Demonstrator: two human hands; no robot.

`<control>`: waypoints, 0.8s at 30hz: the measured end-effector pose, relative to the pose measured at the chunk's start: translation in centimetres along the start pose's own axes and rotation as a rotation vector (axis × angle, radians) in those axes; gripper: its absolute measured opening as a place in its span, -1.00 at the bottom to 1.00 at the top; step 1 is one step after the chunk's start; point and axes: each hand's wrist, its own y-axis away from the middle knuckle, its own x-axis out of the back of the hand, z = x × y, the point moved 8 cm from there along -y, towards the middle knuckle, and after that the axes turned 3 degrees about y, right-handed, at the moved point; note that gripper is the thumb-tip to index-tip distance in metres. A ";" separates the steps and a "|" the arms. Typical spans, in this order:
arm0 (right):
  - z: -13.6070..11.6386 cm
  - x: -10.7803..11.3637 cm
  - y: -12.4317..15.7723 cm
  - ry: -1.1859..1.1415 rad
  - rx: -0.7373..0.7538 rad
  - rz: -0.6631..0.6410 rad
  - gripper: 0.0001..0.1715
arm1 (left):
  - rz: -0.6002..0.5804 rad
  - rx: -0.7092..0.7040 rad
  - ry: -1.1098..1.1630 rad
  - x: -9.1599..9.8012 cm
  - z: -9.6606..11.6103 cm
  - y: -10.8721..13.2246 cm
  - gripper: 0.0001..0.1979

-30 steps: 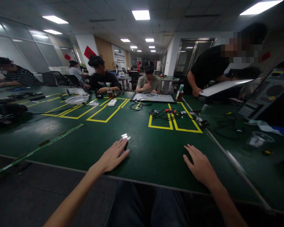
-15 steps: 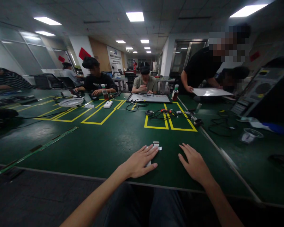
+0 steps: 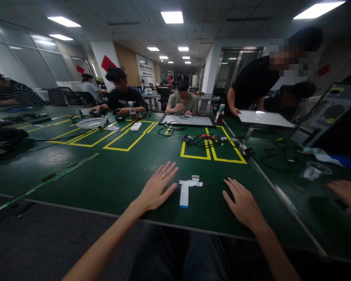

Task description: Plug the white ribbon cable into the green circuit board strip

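Flat cable (image 3: 184, 194), one, white, blue at its lower end: lying on the green table (image 3: 111, 183), just below the middle of the frame, roughly T-shaped, with a small pale end piece at upper right. Touched by neither hand.

Left hand (image 3: 156, 189), one: lower centre, just left of the cable, palm down, fingers spread and grasping nothing; a ring on one finger.

Right hand (image 3: 242, 201), one: lower right of centre, apart from the cable, palm down, fingers extended and loose, grasping nothing.

Another person's hand (image 3: 343, 191), one: right edge, blurred and partly cut off; whether its fingers hold anything cannot be told.

Green strip (image 3: 54, 175), one, long and narrow: slanting across the left, reaching past the table's near edge.

Cords (image 3: 195, 143), black, tangled, with a red item (image 3: 210, 137) among them: right of centre, over yellow tape (image 3: 230, 160).

Framed panel (image 3: 187, 120), one: middle, flat, before a seated person (image 3: 183, 99).

White box (image 3: 136, 127), one: left of centre.

Clear tub (image 3: 316, 171), one: right side.
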 end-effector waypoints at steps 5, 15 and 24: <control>-0.1 0.2 0.0 -0.007 0.008 0.019 -0.29 | 0.206 0.559 -0.319 6.9 -15.4 7.2 -0.30; -0.1 0.2 0.0 -0.008 0.004 0.007 -0.28 | -0.067 1.150 -0.345 9.0 -28.5 20.7 -0.14; -0.4 0.5 0.0 -0.007 -0.003 0.008 -0.30 | 0.103 1.219 -0.433 10.9 -30.5 21.3 -0.11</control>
